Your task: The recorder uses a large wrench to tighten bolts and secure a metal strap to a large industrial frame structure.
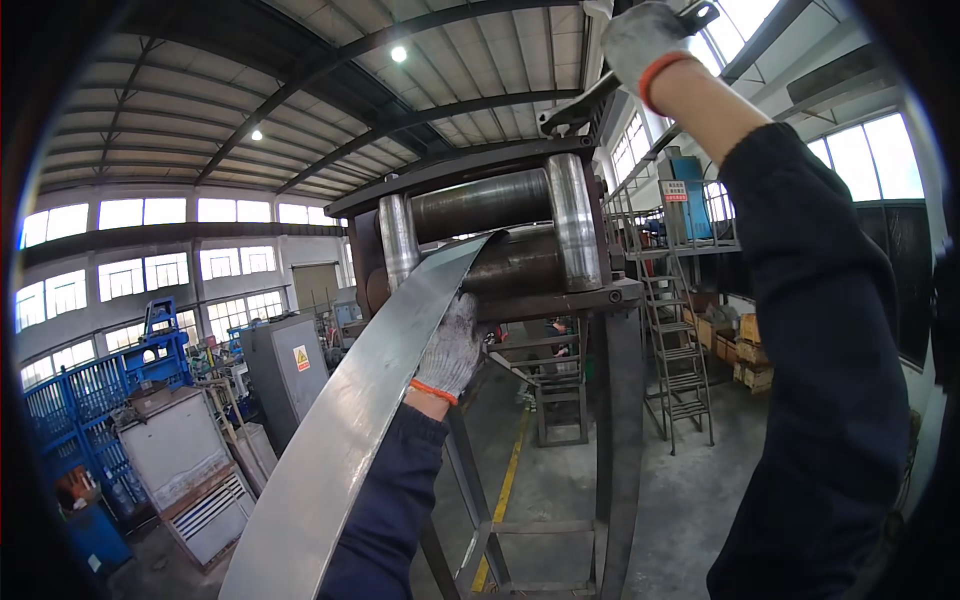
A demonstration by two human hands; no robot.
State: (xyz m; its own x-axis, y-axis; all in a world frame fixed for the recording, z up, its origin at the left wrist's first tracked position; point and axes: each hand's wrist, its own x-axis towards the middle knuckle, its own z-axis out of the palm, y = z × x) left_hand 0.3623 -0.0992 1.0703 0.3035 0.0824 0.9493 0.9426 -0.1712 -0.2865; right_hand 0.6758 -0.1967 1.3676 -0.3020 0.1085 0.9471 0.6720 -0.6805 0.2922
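A long curved strip of grey sheet metal rises from the lower left into the gap between the steel rollers of a tall rolling machine. My left hand, in a grey knit glove with an orange cuff, presses against the strip's right edge just below the rollers. My right hand, gloved the same way, is raised high and grips a dark metal lever at the top of the machine.
The machine's dark steel frame stands in front of me. A metal stepladder and stacked wooden crates are at the right. Grey cabinets, blue railings and a yellow floor line lie below left.
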